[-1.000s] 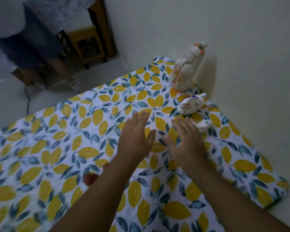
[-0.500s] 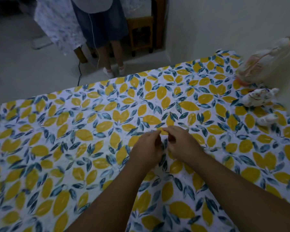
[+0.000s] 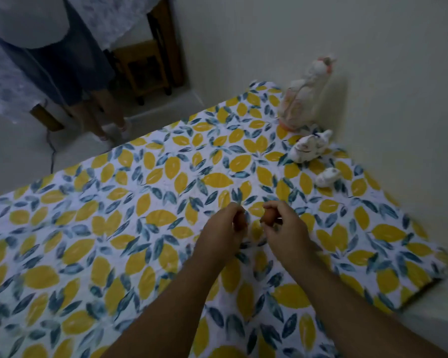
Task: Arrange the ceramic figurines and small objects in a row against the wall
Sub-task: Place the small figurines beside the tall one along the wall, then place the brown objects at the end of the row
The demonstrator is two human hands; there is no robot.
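Note:
Three white ceramic figurines stand in a line by the wall at the right: a tall one [image 3: 304,99], a medium one [image 3: 309,147] and a small one [image 3: 327,177]. My right hand [image 3: 286,229] is closed around a small orange-brown object [image 3: 268,217] above the lemon-print tablecloth [image 3: 114,228]. My left hand [image 3: 223,232] is beside it, fingers pinched on another small brownish object [image 3: 241,220], mostly hidden. The two hands are a short gap apart, left of the figurines.
A person [image 3: 62,47] in a blue skirt stands on the floor beyond the table's far edge, beside a wooden stool [image 3: 142,68]. The pale wall [image 3: 373,73] runs along the table's right side. The tablecloth's corner hangs at the lower right.
My hands were flat on the cloth, then came together; now they have drawn slightly apart, each with a small brownish object. The view has swung back toward the figurines.

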